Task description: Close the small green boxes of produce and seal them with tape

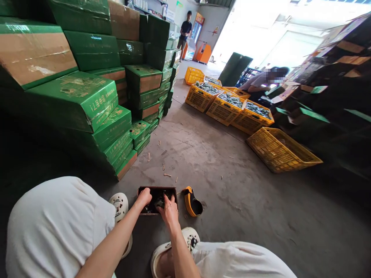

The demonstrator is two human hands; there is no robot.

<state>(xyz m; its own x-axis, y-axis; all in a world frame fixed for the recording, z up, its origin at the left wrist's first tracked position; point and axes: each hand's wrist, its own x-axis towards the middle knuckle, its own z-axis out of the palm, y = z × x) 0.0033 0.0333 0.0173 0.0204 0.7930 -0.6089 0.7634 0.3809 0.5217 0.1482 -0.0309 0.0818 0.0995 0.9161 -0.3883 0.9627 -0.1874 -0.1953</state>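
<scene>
A small open cardboard box (157,213) stands on the floor between my feet, with dark, glossy, plastic-like stuff (159,201) inside. My left hand (144,197) reaches in at the box's left side, its fingers curled together; whatever they grip is hidden. Over the right half of the box, my right hand (169,210) has its fingers spread and touches the dark stuff. Just right of the box lies a yellow and black tool (192,202), apparently a tape dispenser.
Stacked green cartons (75,92) rise at the left. Yellow crates (223,110) with dark contents and a tilted crate (278,150) sit ahead right. One person (185,33) stands far back; another (257,83) bends behind the crates. Scraps (167,175) dot the floor.
</scene>
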